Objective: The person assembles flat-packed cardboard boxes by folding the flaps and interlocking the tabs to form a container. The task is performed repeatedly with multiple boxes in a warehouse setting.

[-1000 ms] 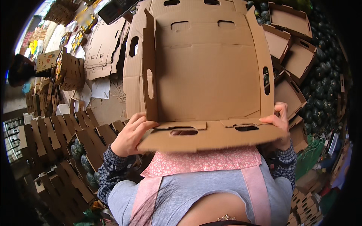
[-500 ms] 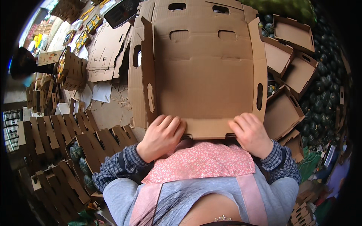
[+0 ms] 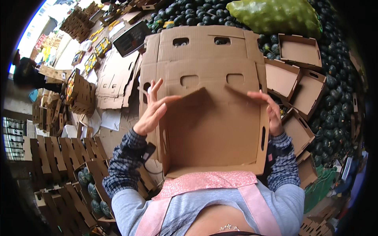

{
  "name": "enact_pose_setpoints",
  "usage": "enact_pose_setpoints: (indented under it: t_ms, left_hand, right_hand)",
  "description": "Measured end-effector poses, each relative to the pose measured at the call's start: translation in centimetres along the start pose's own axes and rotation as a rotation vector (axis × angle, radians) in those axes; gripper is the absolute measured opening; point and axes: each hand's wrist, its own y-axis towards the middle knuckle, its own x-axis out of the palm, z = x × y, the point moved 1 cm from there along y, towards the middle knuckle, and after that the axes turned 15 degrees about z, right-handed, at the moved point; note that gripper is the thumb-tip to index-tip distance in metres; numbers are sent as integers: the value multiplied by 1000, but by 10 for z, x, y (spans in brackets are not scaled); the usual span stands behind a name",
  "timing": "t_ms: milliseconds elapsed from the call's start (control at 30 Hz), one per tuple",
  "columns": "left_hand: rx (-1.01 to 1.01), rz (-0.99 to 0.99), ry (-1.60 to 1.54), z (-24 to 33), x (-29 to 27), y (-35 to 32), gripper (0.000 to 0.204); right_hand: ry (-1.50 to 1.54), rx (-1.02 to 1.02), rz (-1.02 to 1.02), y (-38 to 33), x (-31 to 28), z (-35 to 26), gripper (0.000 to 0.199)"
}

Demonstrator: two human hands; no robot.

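Note:
A partly folded cardboard box lies in front of me, its near wall and both side walls standing up. Its far panel with hand holes lies flat. My left hand is at the far left corner, fingers spread, its fingertips against the left corner flap, which is bent inward. At the far right corner my right hand has its fingers stretched out against the right corner flap, also turned inward. Neither hand grips anything.
Open cardboard trays are piled at the right beside many dark green squashes. A full green mesh sack lies at the back. Flat cardboard sheets and a dark scale display are at the left. Rows of folded boxes stand lower left.
Both hands have left the near wall and moved forward to the far corners. Their fingers have opened, and the two far corner flaps are now bent inward.

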Motion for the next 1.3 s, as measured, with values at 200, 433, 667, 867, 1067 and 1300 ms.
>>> enact_pose_setpoints:
  t_ms: [200,433,667,867,1067,1300]
  left_hand:
    - [-101,41,53,11,0,3,25]
    - [165,271,-329,5,16,-7,34]
    - [-38,-312,-159,38,-22,20,76]
    - [409,-467,758,61,18,65,49]
    - [231,-332,599,74,18,61,39]
    - [-150,230,673,-10,-11,-75,103]
  right_hand:
    - [240,60,66,0,3,3,29]
    - [310,-155,188,-1,5,-5,63]
    - [-220,-117,-443,29,-22,-40,42]
    - [-1170,-610,-639,47,48,-32,41]
    - [-1070,-746,-639,51,37,-15,6]
    - [-895,79,-74,20,-156,33,34]
